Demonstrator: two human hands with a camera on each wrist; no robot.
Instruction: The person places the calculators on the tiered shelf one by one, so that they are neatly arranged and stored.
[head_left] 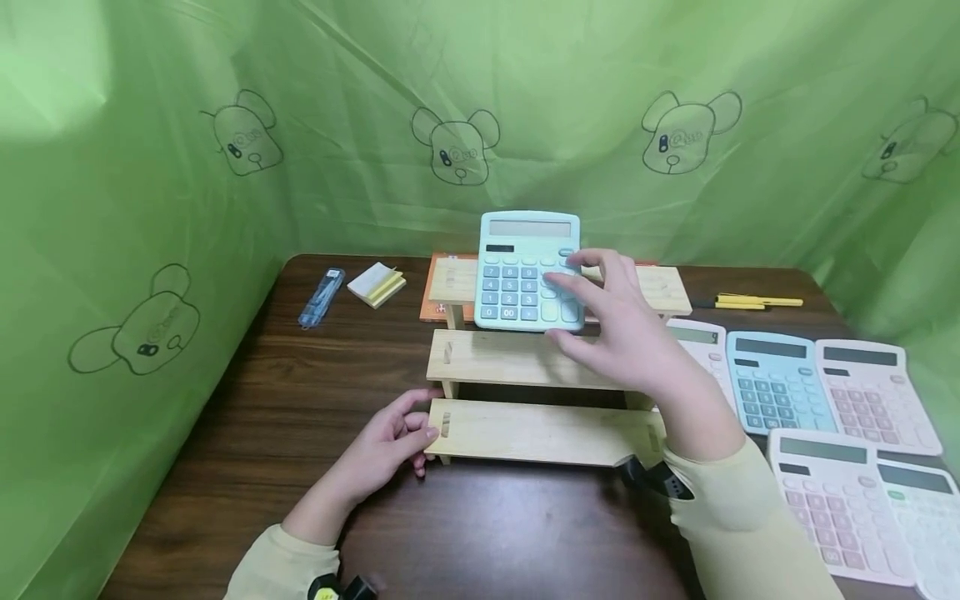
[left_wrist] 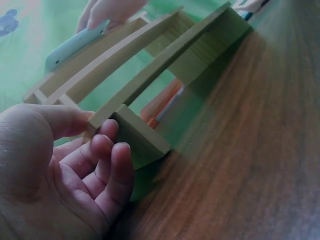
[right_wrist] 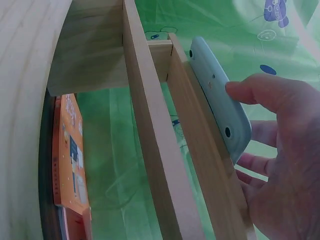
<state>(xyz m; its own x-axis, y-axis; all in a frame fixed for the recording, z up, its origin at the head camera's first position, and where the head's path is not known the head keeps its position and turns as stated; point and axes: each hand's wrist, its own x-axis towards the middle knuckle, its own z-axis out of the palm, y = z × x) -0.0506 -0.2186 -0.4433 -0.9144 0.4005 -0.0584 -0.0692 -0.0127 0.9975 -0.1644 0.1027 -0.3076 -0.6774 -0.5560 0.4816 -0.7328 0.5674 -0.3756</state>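
Note:
A light-blue calculator [head_left: 508, 267] lies on the top tier of a three-step wooden shelf [head_left: 525, 429], display toward the back. My right hand [head_left: 626, 325] holds the calculator at its right side and lower edge. Its thumb touches the lower edge, while the fingers bend over the keys. In the right wrist view, the calculator's underside [right_wrist: 212, 90] shows against the top board, partly past its edge. My left hand [head_left: 390, 437] pinches the left end of the lowest board; the left wrist view shows thumb and fingertips about that corner [left_wrist: 100, 120].
Several pink, white and blue calculators [head_left: 783, 383] lie at the right. Yellow pens [head_left: 757, 302] are behind them. Sticky notes [head_left: 377, 283] and a blue slim packet [head_left: 322, 297] lie back left. An orange book or box [right_wrist: 70, 150] sits behind the shelf; green cloth [head_left: 360, 167] surrounds the table.

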